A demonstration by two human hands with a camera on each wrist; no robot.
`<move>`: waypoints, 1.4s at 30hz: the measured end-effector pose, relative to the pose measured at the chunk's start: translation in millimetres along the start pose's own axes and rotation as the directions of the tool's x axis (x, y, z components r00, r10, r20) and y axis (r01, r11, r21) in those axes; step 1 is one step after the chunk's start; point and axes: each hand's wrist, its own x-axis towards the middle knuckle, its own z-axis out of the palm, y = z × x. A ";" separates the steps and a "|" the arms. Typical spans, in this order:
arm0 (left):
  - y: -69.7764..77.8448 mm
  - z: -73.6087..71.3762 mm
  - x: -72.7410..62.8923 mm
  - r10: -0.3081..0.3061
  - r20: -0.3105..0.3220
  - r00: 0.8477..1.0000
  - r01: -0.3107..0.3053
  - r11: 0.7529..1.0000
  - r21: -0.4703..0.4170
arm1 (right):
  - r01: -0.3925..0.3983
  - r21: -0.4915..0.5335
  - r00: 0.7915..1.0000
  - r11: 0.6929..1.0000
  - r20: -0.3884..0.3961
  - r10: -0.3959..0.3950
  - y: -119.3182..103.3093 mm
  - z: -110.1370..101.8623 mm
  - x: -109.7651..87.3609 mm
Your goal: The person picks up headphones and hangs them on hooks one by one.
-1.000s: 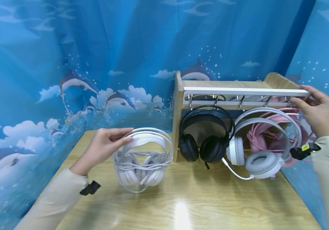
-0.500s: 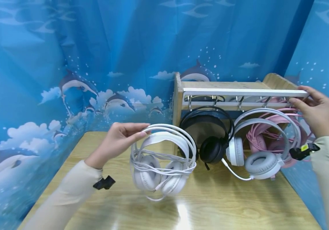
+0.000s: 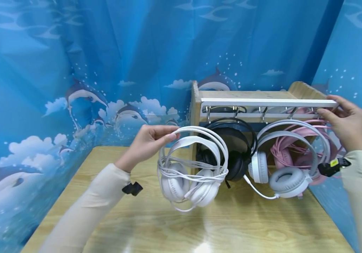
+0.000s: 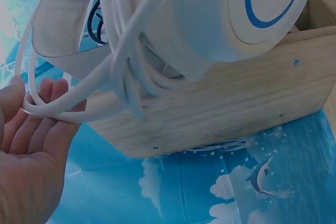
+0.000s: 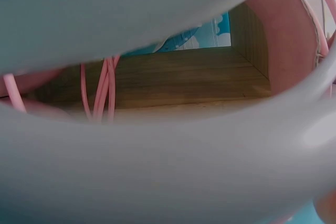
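Note:
My left hand (image 3: 150, 142) pinches the top of the headband of white headphones (image 3: 204, 189), holding them up in front of the rack's left end. Their white cord is wound loosely around the ear cups. In the left wrist view, an ear cup (image 4: 210, 19) with a blue ring overlaps the rack's wooden side (image 4: 236, 93). My right hand (image 3: 353, 123) grips the right end of the white hook rail (image 3: 263, 102), fingers above and thumb below. Only a sliver of a finger (image 5: 326, 208) shows in the right wrist view, where a pale headband (image 5: 157, 166) fills the foreground.
Black headphones (image 3: 237, 165) hang at the rack's left, partly hidden by the white pair. Pale grey headphones (image 3: 290, 181) with a white cord hang further right, pink ones (image 3: 282, 156) behind them. The wooden table (image 3: 247, 225) lies below; a blue dolphin-print curtain (image 3: 136, 52) surrounds it.
My left hand has carried the white headphones to the right and slightly up, toward the rack, so they now overlap the black pair. My right hand has stayed on the rail.

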 end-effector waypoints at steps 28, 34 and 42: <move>-23.0 19.6 55.4 -0.221 -0.038 0.974 0.217 0.971 -0.100 | 0.011 -0.019 1.000 1.000 -0.009 -0.011 -0.3 1.1 -1.0; -24.1 20.5 65.1 -0.236 -0.031 0.971 0.232 0.968 -0.097 | 0.010 -0.012 1.000 1.000 -0.010 -0.010 0.1 1.8 -0.2; -18.3 25.5 72.0 -0.273 -0.021 0.962 0.270 0.958 -0.095 | 0.006 -0.016 1.000 1.000 -0.005 -0.006 0.1 1.0 -0.4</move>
